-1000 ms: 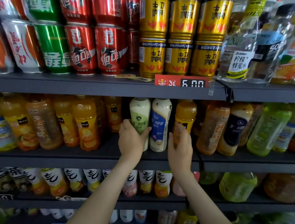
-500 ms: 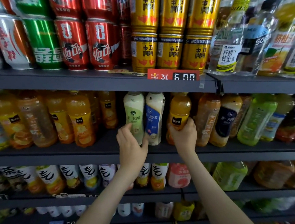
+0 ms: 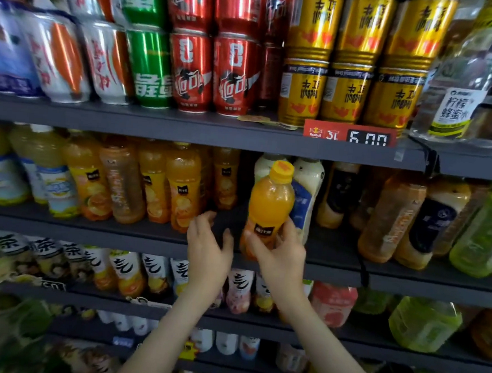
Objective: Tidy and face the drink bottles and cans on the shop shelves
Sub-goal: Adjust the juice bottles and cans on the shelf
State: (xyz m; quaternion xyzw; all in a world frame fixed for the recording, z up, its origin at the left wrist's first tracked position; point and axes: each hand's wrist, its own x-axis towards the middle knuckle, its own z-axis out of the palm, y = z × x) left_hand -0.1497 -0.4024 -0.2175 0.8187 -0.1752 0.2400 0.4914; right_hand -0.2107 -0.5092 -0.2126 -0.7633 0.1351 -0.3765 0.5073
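My right hand (image 3: 279,252) grips the lower part of an orange juice bottle (image 3: 269,206) with a yellow cap, held in front of the middle shelf (image 3: 333,256) and tilted slightly. Behind it stand two milky white bottles (image 3: 306,188), partly hidden. My left hand (image 3: 209,242) hovers just left of the orange bottle, fingers spread and holding nothing, over a bare gap on the shelf. More orange juice bottles (image 3: 180,187) stand in a row to the left of that gap.
The top shelf holds red cans (image 3: 215,72), green cans (image 3: 148,66) and gold cans (image 3: 346,91) above a red price tag (image 3: 350,134). Brown and green tea bottles (image 3: 430,224) fill the middle shelf's right side. Lower shelves carry small white-labelled bottles (image 3: 155,273).
My right hand has pulled the orange bottle off its spot and moved it left, in front of the white bottles. My left hand let go of the pale green-white bottle and opened.
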